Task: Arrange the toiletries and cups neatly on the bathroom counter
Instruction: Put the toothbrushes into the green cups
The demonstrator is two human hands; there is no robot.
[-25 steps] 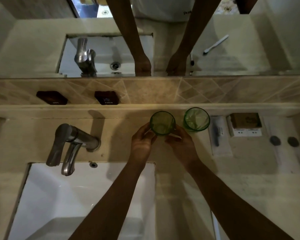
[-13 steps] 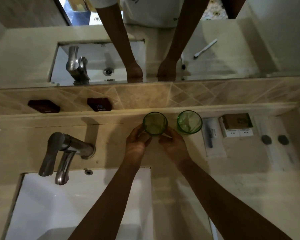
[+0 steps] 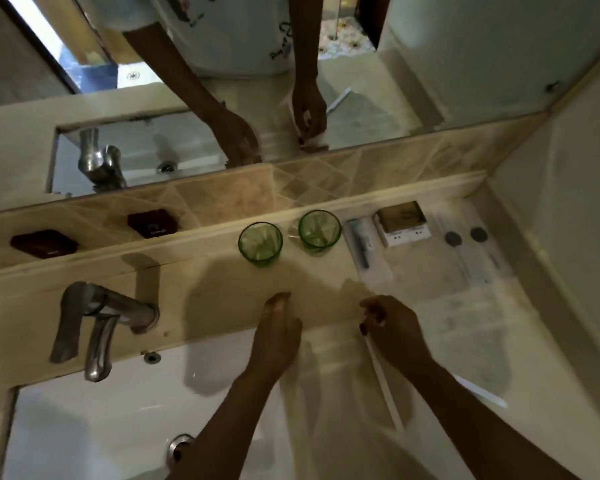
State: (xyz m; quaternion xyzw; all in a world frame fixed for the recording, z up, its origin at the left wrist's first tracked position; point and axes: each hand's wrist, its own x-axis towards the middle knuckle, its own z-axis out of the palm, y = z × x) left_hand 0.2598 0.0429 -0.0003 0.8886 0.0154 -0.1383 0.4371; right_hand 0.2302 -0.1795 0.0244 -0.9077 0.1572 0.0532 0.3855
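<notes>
The forearms run off the bottom edge, and motion blur smears the left hand [image 3: 276, 336], which hovers empty with fingers loosely spread. The right hand [image 3: 394, 332] pinches a thin white stick [image 3: 383, 379], its identity unclear. Two green cups [image 3: 260, 242] stand side by side, apart, at the counter [image 3: 222, 292] back ledge.

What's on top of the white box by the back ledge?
A flat brown packet lies on the white box, covering most of its top. Only the box's near strip shows; the covered part can't be seen.
</notes>
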